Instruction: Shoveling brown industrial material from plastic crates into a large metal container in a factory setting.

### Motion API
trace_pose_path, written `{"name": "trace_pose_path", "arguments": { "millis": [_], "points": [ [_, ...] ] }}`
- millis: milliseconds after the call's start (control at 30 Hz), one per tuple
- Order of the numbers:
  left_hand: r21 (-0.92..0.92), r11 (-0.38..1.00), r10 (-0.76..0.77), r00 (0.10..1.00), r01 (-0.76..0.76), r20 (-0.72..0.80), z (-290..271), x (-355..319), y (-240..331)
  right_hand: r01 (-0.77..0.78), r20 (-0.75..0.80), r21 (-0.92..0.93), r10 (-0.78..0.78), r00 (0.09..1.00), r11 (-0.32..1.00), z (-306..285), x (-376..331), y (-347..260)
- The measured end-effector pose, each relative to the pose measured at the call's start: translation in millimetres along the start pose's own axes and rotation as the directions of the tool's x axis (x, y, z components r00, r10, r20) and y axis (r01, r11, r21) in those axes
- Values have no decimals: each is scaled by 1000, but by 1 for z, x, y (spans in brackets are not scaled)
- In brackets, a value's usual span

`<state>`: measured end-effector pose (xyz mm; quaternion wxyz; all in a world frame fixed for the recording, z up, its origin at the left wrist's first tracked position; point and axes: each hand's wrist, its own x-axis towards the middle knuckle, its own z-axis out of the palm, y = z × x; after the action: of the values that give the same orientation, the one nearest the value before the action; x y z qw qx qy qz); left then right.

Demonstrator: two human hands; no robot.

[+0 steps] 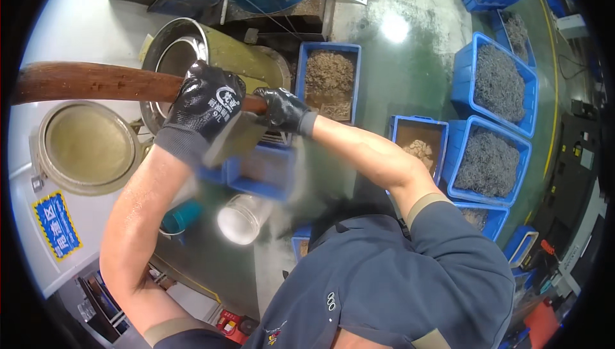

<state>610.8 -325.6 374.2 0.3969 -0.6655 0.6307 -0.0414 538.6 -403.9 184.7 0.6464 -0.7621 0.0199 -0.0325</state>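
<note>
Handle (96, 82) of brown wood is gripped by both gloved hands and runs from the left rim of the view rightward, level with the top of a tilted metal drum (211, 54). The left hand (204, 107), in a black glove with a grey cuff, is wrapped around the wood, fingers closed tight over it. The right hand (283, 109), also in a black glove, is clamped on the same wood just beside the left, at its right-hand end. Directly beneath the left hand a grey metal head (238, 136) hangs from the wood, touching the glove's underside; what kind of tool it is cannot be told. Below that head a blue crate (256, 173) is seen, blurred. A clear jar (242, 219) and a teal cylinder (182, 216) lie lower, near the left forearm.

To the left, a round lidded opening (86, 147) is set in a pale machine housing, with a blue and yellow label (56, 225) under it. Behind the right hand stands a blue bin of brownish scrap (328, 80). Further right, well apart from the hands, blue bins of grey metal shavings (498, 83) are ranged on the green floor (403, 61)
</note>
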Motion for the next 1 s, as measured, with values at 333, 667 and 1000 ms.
{"name": "trace_pose_path", "arguments": {
  "millis": [333,667,1000],
  "points": [
    [-23,997,-69,994,67,-88,-106,-58,-2,109,-206,139,-79,975,984,41,-53,50],
    [68,954,-240,883,291,-404,-150,-247,39,257,-229,-308,-334,914,916,123,-117,40],
    [-754,588,-443,896,292,2,-98,-353,122,239,-24,-231,-251,968,943,198,-163,103]
  ]
}}
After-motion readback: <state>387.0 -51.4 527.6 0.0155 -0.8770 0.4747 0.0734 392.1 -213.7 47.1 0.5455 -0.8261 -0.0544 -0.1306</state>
